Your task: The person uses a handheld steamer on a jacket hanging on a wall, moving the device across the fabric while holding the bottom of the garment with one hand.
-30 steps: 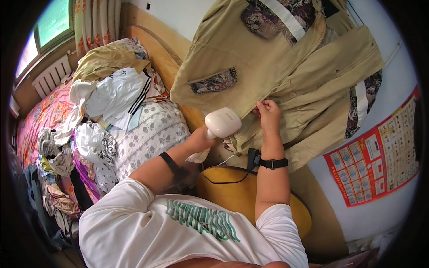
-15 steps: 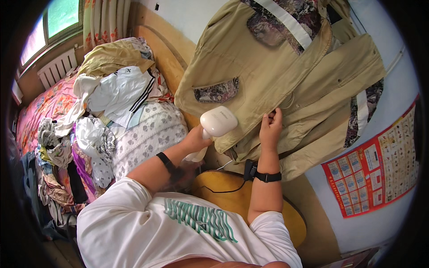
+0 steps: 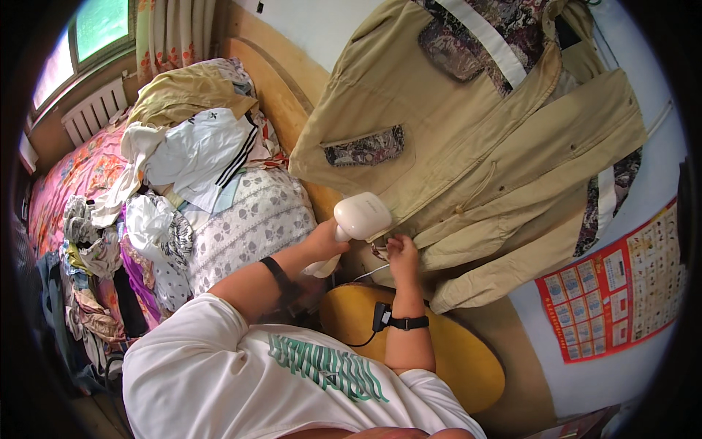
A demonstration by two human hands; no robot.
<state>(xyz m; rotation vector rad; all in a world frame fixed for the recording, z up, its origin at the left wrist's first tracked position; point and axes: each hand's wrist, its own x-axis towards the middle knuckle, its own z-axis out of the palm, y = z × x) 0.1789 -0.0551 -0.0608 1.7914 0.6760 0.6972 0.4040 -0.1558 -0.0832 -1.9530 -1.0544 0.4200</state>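
Observation:
A beige jacket point(image 3: 431, 157) with dark patterned pocket flaps hangs spread out before me. My left hand point(image 3: 326, 243) grips a white handheld garment steamer point(image 3: 363, 215) by its handle. The steamer's rounded head is at the jacket's lower front corner, and steam seems to blur the cloth beside it. At the bottom hem of the jacket is my right hand point(image 3: 403, 257), its fingers curled and closed on the edge of the cloth. Its fingertips are partly hidden. A black band with a small device point(image 3: 382, 317) is strapped round my right forearm.
To the left, a bed holds a heap of clothes point(image 3: 110, 271), a white striped garment point(image 3: 197, 154) and a heart-patterned pillow point(image 3: 248, 223). A yellow rounded board point(image 3: 461, 358) sits below my arms. A red-bordered calendar poster point(image 3: 596, 307) hangs on the right wall.
My right hand has moved down and left from the jacket's front edge to its hem corner. The steamer has shifted slightly right and down. In the picture, the jacket sits slightly lower and further right.

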